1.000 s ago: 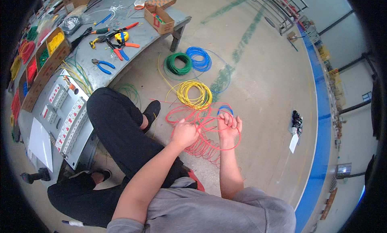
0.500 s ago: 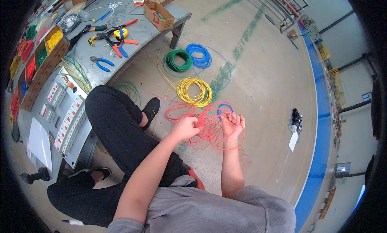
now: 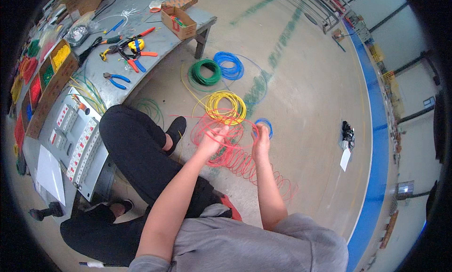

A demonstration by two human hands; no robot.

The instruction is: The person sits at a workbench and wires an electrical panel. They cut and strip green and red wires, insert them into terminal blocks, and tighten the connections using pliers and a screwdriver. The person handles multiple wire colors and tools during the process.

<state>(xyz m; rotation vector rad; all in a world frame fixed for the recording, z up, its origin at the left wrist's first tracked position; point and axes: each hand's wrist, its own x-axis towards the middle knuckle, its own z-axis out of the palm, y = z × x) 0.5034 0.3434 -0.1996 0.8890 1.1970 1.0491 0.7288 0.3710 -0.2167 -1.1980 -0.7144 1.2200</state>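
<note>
Loose loops of red wire point(image 3: 230, 162) spread between my two hands and trail down to the right in a spring-like string of rings. My left hand point(image 3: 214, 138) has its fingers closed on part of the loops. My right hand point(image 3: 261, 138) is a little to the right, holding the red wire at its fingertips. A yellow wire coil point(image 3: 214, 105) lies on the floor just beyond the red loops. Beside my right hand lies a small blue wire coil point(image 3: 270, 126), partly hidden by it.
Farther off lie a green wire coil point(image 3: 193, 73) and a blue wire coil point(image 3: 239, 67). On the left, a grey workbench point(image 3: 155, 39) carries blue-handled pliers point(image 3: 117, 81), other tools, divided cardboard boxes point(image 3: 70, 64) and a panel of breakers point(image 3: 84, 147).
My left hand has moved left and away from me with the red loops. My right hand has moved slightly left and turned. The red rings now stretch out longer toward the lower right.
</note>
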